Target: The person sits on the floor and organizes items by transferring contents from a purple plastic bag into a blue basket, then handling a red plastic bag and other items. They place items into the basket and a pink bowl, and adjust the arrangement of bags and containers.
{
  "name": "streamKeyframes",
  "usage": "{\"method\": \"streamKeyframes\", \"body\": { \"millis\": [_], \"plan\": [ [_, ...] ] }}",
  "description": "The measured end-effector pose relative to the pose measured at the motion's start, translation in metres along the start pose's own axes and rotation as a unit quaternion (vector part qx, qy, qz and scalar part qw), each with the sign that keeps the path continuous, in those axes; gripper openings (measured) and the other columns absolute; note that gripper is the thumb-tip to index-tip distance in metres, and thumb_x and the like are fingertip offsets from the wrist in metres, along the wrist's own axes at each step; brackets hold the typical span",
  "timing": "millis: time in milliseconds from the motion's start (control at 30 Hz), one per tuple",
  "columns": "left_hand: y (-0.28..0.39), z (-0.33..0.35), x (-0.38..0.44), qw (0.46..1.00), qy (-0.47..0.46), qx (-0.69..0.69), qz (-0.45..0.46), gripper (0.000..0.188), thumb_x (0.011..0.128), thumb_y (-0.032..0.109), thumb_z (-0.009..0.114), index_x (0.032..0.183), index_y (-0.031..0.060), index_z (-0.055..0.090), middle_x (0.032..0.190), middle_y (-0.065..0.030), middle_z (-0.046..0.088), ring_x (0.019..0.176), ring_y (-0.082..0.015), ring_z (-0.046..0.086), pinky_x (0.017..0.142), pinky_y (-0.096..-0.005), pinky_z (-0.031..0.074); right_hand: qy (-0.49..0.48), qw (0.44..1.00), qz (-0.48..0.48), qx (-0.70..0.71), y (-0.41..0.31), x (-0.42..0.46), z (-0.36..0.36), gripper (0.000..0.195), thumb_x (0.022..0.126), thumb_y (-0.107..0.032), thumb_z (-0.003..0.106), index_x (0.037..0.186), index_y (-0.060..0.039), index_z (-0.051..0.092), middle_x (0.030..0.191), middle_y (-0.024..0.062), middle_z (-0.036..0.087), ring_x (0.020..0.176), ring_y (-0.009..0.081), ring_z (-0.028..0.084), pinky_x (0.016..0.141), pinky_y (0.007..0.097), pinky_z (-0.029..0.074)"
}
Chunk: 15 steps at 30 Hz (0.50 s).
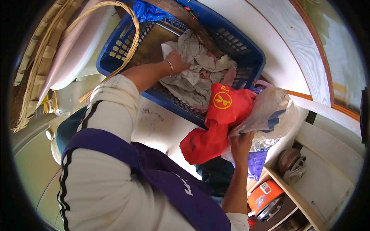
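My left hand [177, 63], with a bracelet at the wrist, reaches into a blue plastic basket [176, 111]. It touches a crumpled heap of greyish-white plastic sheeting or bags [199, 83]; its fingertips are partly hidden, so a grip cannot be made out. Pink scraps show among the folds. My right hand [241, 144] is closed around a bunched translucent plastic bag [270, 108] beside the basket. Against that bag hangs a red bag [228, 101] with a yellow rabbit emblem, overlapping the basket's near rim. Purple bag material [257, 164] shows below my right hand.
A wooden branch or stick [185, 17] slants into the basket near blue plastic [150, 11]. A woven basket handle [136, 34] arches over its left side. Plastic bottles [51, 106] stand left. An orange appliance [265, 197] sits on a shelf at lower right.
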<state>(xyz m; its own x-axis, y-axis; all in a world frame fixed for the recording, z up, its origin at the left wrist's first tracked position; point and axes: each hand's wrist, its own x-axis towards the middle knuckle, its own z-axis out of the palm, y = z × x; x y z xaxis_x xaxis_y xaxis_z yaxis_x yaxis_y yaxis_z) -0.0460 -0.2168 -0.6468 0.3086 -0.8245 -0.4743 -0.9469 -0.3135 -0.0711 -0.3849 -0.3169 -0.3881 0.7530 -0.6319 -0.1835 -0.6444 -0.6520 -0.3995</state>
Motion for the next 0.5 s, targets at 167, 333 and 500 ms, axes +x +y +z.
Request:
{"method": "streamKeyframes", "body": {
  "millis": [167, 333, 500],
  "plan": [
    [0.002, -0.112, -0.055, 0.985, -0.143, 0.058, 0.074, 0.051, 0.083, 0.02, 0.045, 0.13, 0.032, 0.029, 0.114, -0.0108, 0.049, 0.101, -0.0311, 0.049, 0.087, -0.0558, 0.03, 0.044, 0.999, -0.014, -0.01, 0.005, -0.001, 0.004, 0.055, 0.076, -0.017, 0.053, 0.122, 0.0032, 0.031, 0.123, 0.0277, 0.03, 0.114, 0.0438, 0.027, 0.096, 0.0422, 0.023],
    [-0.048, -0.057, -0.072, 0.976, -0.216, 0.033, 0.004, 0.045, 0.085, 0.029, 0.045, 0.129, 0.0284, 0.034, 0.138, -0.0018, 0.021, 0.123, -0.0289, 0.027, 0.094, -0.0528, 0.027, 0.032, 0.999, 0.013, -0.015, 0.01, -0.002, 0.009, 0.056, 0.075, -0.018, 0.052, 0.122, 0.0034, 0.03, 0.125, 0.028, 0.028, 0.117, 0.0447, 0.024, 0.097, 0.0417, 0.022],
    [-0.011, -0.095, -0.046, 0.993, -0.117, -0.001, 0.021, 0.028, 0.081, 0.025, 0.046, 0.108, 0.0224, 0.056, 0.114, -0.0083, 0.05, 0.102, -0.0291, 0.05, 0.078, -0.0474, 0.042, 0.044, 0.999, 0.017, -0.009, 0.005, -0.003, 0.006, 0.057, 0.075, -0.019, 0.052, 0.123, 0.004, 0.029, 0.127, 0.0289, 0.026, 0.119, 0.045, 0.022, 0.099, 0.0422, 0.02]
  ]
}}
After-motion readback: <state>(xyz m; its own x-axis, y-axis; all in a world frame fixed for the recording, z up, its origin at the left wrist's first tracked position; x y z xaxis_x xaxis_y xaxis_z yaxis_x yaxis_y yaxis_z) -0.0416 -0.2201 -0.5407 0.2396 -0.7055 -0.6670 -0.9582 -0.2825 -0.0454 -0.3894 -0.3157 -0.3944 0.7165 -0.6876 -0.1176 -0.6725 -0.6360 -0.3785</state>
